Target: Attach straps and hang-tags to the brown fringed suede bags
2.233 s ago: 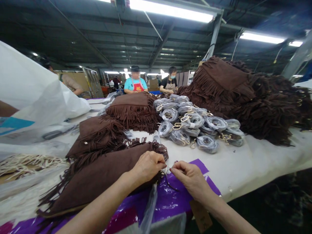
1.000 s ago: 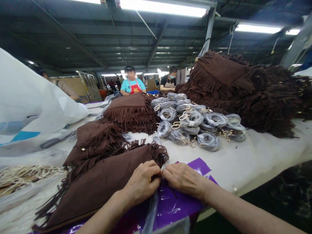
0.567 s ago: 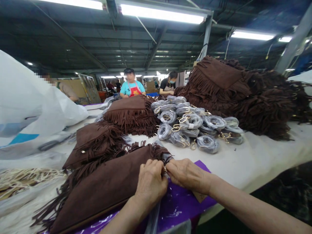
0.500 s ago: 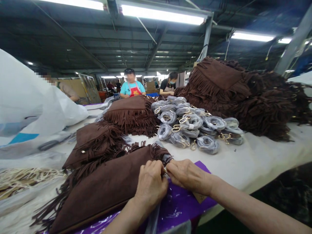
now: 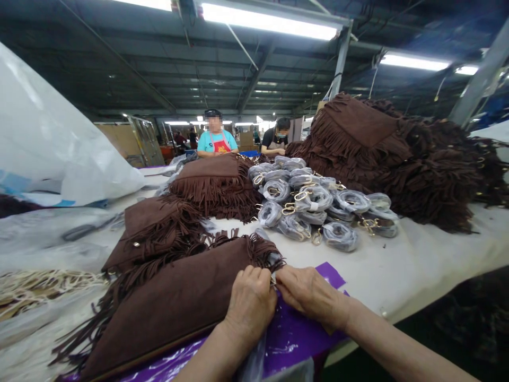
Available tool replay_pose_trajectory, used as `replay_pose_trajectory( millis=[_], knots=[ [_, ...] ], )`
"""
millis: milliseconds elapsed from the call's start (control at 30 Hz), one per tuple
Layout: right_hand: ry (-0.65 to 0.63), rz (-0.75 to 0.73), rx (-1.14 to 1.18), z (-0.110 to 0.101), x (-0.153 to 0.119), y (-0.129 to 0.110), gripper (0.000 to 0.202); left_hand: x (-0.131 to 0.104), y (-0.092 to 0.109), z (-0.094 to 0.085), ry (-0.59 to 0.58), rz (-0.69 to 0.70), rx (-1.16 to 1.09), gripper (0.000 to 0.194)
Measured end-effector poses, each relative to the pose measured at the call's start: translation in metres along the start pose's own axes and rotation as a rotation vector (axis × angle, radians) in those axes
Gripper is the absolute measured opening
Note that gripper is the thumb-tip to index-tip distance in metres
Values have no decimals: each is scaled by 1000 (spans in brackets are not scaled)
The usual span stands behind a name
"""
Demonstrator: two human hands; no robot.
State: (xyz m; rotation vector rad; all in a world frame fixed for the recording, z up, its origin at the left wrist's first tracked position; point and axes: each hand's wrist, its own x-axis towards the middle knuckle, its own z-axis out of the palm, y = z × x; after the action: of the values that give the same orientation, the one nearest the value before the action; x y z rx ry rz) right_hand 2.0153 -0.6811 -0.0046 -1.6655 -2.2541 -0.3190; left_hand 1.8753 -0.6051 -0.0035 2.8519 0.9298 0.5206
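A dark brown fringed bag (image 5: 170, 302) lies slanted across the near table, with its fringe spread at both ends. At its right end my left hand (image 5: 254, 302) is closed, fingers curled in a pinch. Facing it, my right hand (image 5: 308, 292) pinches from the other side, fingertips nearly touching the left ones. Between them shows a small shiny metal clasp (image 5: 273, 280), mostly covered by the fingers. Clear plastic (image 5: 254, 361) hangs below my left wrist. Under both hands lies a purple glossy sheet (image 5: 286, 339).
Plastic-wrapped coiled straps with gold clips (image 5: 312, 199) are heaped ahead. More fringed bags lie behind the near one (image 5: 149, 223), with a tall bag pile (image 5: 358, 138) at right. White plastic sheeting (image 5: 59, 143) rises at left. Two co-workers (image 5: 217, 142) are across the table.
Both hands have shifted slightly down and right in the picture, still pinched together at the bag's end. The white plastic at left has risen, and a person behind it is no longer visible.
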Motion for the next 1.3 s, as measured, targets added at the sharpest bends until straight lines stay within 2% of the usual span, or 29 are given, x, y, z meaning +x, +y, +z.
replay_pose_trajectory(
  millis=[100, 233, 367, 467, 567, 700, 900, 967, 1133, 1233, 1300],
  knots=[
    [83, 132, 206, 4, -6, -4, 13, 2, -1, -4, -60, -21, -52, 16],
    [248, 383, 496, 6, -13, -17, 14, 7, -4, -11, -101, -132, -198, 17],
    [242, 539, 679, 7, -11, -29, 14, 18, -15, -15, -113, -210, -417, 16],
    [235, 641, 764, 9, -2, -30, 13, 28, -25, -15, -148, -323, -655, 12],
    [315, 712, 873, 11, 12, -25, 12, 33, -32, -16, -171, -426, -951, 13],
    [388, 741, 981, 18, 26, -19, 12, 35, -35, -17, -180, -465, -1116, 20],
    [380, 788, 856, 23, 26, -26, 9, 37, -39, -12, -159, -474, -1145, 25],
    [409, 750, 802, 18, 26, -30, 9, 36, -40, -11, -174, -477, -1129, 27],
    [468, 547, 584, 15, 24, -31, 15, 34, -41, -10, -173, -436, -1188, 33],
    [497, 574, 536, 18, 22, -29, 15, 32, -43, -9, -171, -416, -1201, 33],
    [457, 608, 555, 16, 21, -29, 15, 31, -43, -8, -169, -403, -1203, 32]
  ],
)
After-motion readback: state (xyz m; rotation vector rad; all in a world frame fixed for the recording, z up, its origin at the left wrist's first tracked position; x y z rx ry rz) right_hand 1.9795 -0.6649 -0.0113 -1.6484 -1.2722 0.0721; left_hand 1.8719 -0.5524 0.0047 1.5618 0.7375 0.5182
